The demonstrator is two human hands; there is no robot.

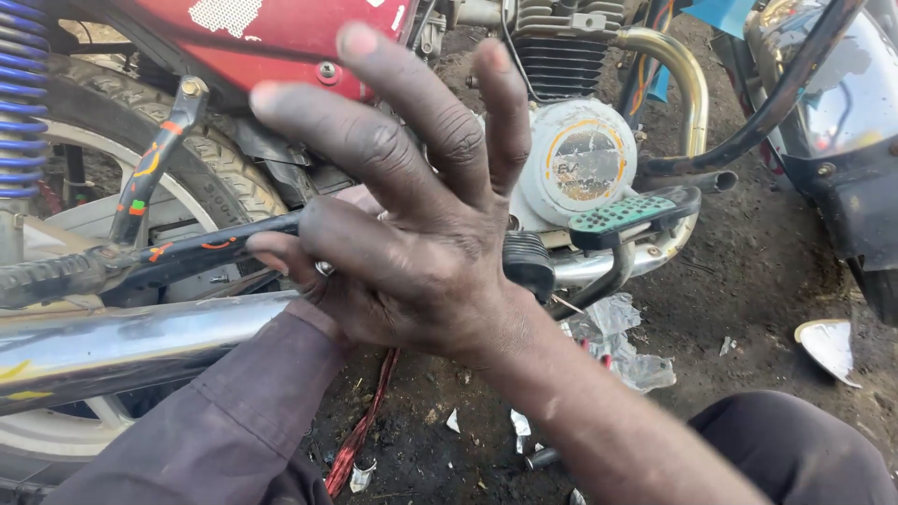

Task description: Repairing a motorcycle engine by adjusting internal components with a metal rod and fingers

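Observation:
My right hand is raised in the middle of the view, back toward me, fingers spread wide and nothing clearly in it. A small shiny metal bit shows just under its lowest finger; I cannot tell whether it is held. My left sleeve reaches up from the lower left, and the left hand itself is hidden behind the right hand. Behind both is a red motorcycle with a black bar, a chrome exhaust and a round white engine cover.
A green footpeg juts out right of my hand. The rear tyre and a blue shock spring are at left. Another motorcycle stands at right. Plastic scraps, red wires and a white shard lie on the dirt.

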